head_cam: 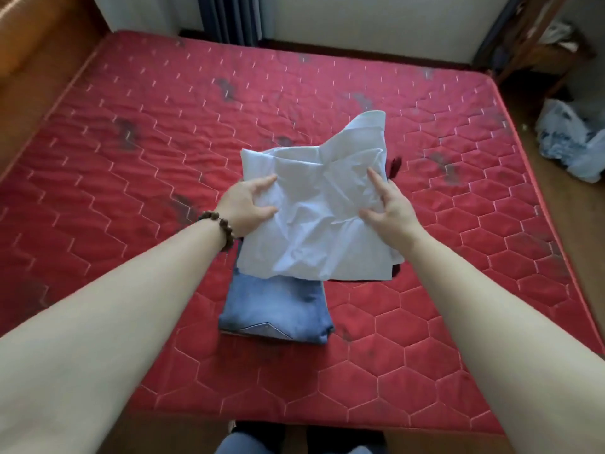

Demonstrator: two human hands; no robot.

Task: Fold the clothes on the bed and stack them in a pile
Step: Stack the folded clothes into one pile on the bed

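White shirt (314, 217), folded: gripped at its sides by left hand (244, 204) and right hand (388, 208), above folded jeans (278, 309) on red bed (131, 142)

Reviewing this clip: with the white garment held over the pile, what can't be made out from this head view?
- Dark garment: only slivers show; the white garment covers the rest.
- Folded jeans: far part hidden under the white garment.
- Left hand and right hand: fingers under the cloth are hidden.
- White bags on the floor: contents blurred, cut by the right edge.
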